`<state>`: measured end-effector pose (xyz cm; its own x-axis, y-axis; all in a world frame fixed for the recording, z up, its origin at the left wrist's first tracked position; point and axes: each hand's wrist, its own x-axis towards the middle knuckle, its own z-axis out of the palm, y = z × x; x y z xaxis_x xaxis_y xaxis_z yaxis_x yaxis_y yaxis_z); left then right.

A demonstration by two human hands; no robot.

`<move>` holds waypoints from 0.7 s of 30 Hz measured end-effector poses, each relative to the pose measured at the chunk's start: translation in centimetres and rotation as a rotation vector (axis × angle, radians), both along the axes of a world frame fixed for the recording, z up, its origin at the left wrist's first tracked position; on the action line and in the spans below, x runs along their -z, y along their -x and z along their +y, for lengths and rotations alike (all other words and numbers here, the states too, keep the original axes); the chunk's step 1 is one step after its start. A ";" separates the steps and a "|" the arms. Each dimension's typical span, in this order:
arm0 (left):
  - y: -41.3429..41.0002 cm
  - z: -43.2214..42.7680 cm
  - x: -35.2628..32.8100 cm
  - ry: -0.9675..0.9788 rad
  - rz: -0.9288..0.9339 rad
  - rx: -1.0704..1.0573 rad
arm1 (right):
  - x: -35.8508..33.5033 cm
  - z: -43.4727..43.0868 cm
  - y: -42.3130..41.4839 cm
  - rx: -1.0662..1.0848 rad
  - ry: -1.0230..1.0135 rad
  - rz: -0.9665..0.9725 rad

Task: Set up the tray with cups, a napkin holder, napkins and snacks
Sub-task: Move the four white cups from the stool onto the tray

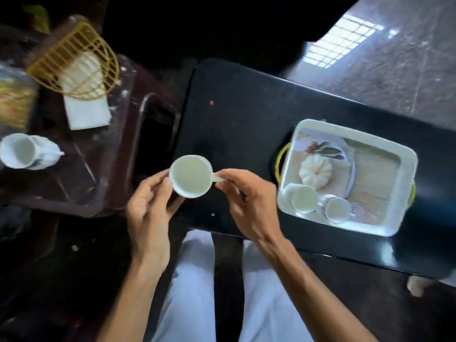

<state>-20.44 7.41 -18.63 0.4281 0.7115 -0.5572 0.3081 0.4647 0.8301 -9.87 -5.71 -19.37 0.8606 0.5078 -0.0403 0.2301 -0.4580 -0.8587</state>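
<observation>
Four cups in all. One cup [191,176] is held over the black table [234,114] - the right hand [246,201] pinches its handle, and the left hand [148,201] has its fingers [167,182] curled round its side. A second cup [304,199] and a third cup [338,209] stand upright in the single tray [350,131]. A fourth cup [18,151] lies tipped on the brown table [111,156] near one napkin holder [74,60] and one stack of napkins [86,114].

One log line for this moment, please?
held: white ceramic cup; left hand cradles it; right hand pinches handle; white rectangular tray holds two white cups
</observation>
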 end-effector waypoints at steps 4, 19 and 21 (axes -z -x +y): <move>-5.3 -5.2 0.0 0.081 0.011 0.144 | 0.0 -7.2 -4.1 0.067 0.053 -0.005; -15.2 -16.6 5.5 -0.118 0.187 0.516 | 4.6 -21.1 -13.0 0.121 0.149 0.151; -15.6 -16.8 5.9 -0.151 0.227 0.534 | 5.4 -21.5 -13.3 0.081 0.166 0.146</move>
<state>-4.87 -9.42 -24.58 0.6306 0.5091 -0.5858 0.6435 0.0789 0.7614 3.47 -27.22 -24.74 0.8769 0.4136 -0.2450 0.0655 -0.6076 -0.7915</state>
